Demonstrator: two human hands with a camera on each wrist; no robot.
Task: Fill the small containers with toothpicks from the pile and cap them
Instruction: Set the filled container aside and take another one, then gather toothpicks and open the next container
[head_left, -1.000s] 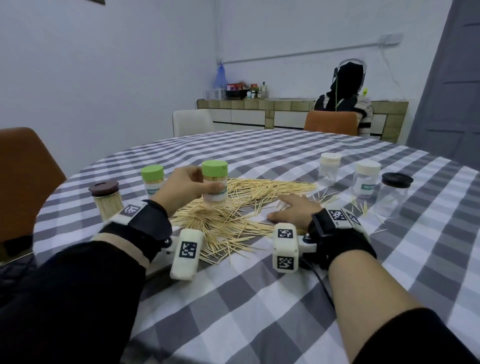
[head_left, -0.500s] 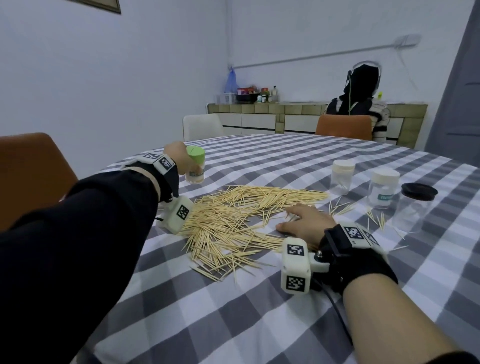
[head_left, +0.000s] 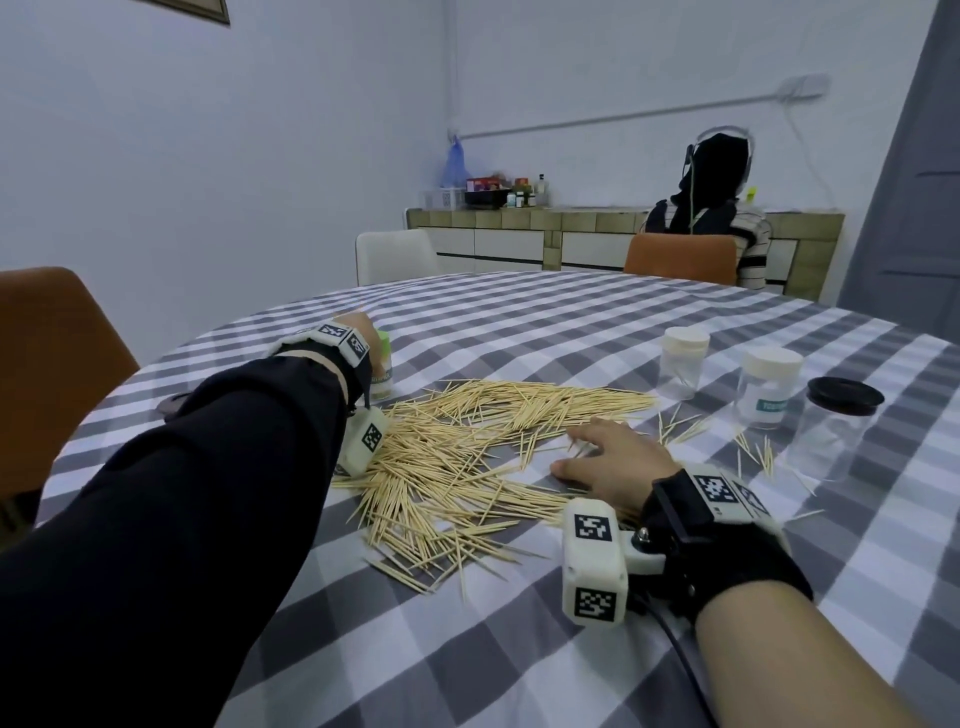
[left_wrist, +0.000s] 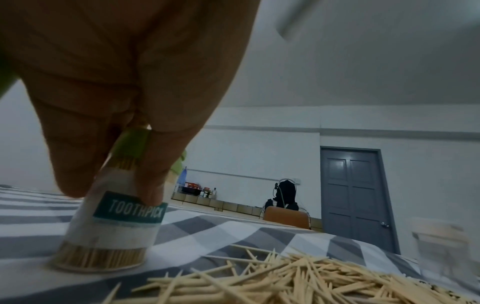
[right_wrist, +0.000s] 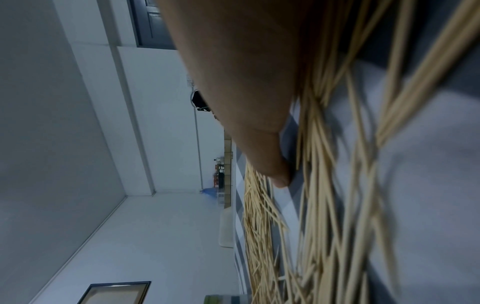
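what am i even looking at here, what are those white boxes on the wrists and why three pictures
No machine: a person works bare-handed. The white boxes are wrist cameras; a third camera sits on the head, hence three views. The head view shows a checked table with a toothpick pile and three clear jars at the right: two white-capped, one black-lidded. The left hand has its grip on a green-capped, filled toothpick container standing on the table. The right hand rests flat on the pile's edge; its wrist view is turned sideways.
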